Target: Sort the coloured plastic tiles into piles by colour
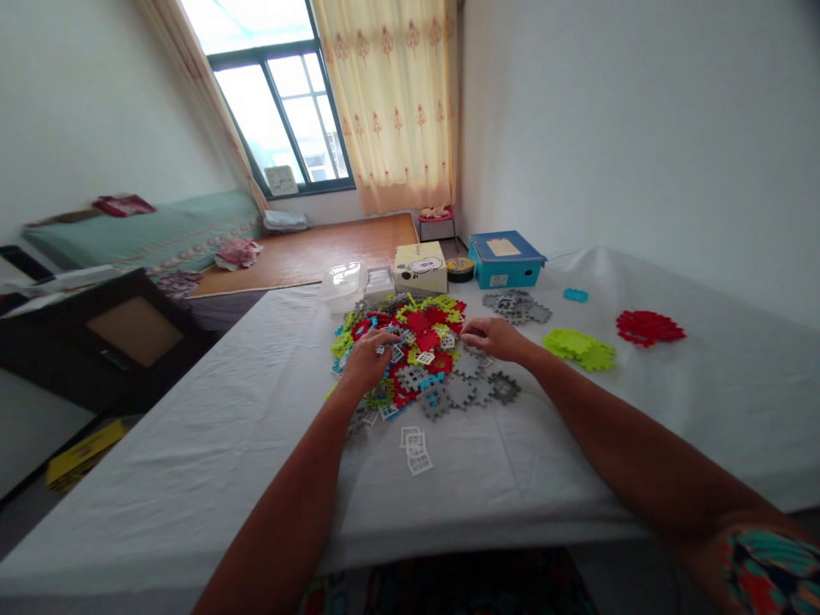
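Note:
A mixed pile of toothed plastic building plates in red, lime green, grey and blue lies on the white-covered table, with small white window frames among them. My left hand is over the pile's left side, fingers bent together beside small blue and white pieces; whatever it grips is too small to name. At the right edge of the pile is my right hand, its fingers curled and closed above grey plates; their tips are partly hidden. Several white window frames lie together in front of the pile.
Sorted toothed plates lie to the right: grey plates, lime green plates, red plates and one blue piece. Behind the pile stand a clear plastic container, a yellow-and-white box, a round tin and a blue lidded box.

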A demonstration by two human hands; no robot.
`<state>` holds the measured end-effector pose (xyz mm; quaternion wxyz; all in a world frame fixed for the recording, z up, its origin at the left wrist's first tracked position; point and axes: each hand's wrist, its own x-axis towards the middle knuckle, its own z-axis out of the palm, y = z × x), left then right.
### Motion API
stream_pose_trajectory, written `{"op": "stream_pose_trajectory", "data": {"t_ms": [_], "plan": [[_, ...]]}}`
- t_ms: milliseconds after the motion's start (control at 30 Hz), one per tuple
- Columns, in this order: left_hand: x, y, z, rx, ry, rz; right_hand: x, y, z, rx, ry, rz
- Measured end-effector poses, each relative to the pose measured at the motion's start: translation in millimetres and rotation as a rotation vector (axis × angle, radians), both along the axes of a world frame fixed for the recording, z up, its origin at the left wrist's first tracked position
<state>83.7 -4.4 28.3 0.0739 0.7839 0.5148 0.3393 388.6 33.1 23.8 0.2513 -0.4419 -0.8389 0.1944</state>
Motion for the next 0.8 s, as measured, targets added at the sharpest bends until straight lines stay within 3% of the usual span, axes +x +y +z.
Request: {"op": "stream_pose_trajectory", "data": {"t_ms": [100, 200, 367, 433, 600, 733, 800], "plan": [[4, -2, -1.9, -0.013, 0.024, -0.056, 6, -2, -1.2, -0.112, -0.067, 0.110], [6, -3, -2.9, -0.016, 0.037, -0.096, 2, -7, -1.9, -0.075, -0.091, 0.192], [6, -3, -2.3, -0.007, 0.029, -0.106, -3, -6, 2.3, -0.085, -0.021, 0.141], [6, -3, -2.1, -0.022, 0.024, -0.107, 0, -4, 4.4, -0.173, 0.034, 0.133], [8, -3, -2.8, -0.056, 0.025, -0.121, 12, -1, 6.6, -0.566, 0.138, 0.167], [7, -3, -2.7, -0.078, 0.006, -0.121, 23, 2, 5.6, -0.701, 0.253, 0.215], [7, -3, -2.0, -0.076, 0.000, -0.119, 29, 11, 2.6, -0.695, 0.423, 0.129]]}}
